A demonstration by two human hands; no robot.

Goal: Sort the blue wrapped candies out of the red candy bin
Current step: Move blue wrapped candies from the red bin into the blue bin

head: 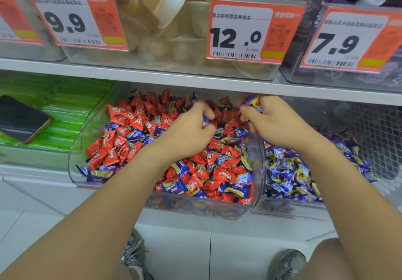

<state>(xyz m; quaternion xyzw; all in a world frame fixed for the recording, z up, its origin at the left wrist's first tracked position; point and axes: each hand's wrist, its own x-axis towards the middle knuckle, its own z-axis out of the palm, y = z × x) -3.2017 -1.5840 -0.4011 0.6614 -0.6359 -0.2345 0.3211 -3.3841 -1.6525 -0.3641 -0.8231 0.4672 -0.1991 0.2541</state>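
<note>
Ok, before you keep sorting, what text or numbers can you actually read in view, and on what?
"9.9": price tag on the upper left clear bin.
"12.0": price tag on the upper middle bin.
"7.9": price tag on the upper right bin.
Small print, barcodes and QR codes on the tags: too blurred to read.
Candy wrappers: print too small to read.

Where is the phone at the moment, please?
The phone lies at the far left of the head view, on the green packets in the bin left of the red candy bin.
</note>
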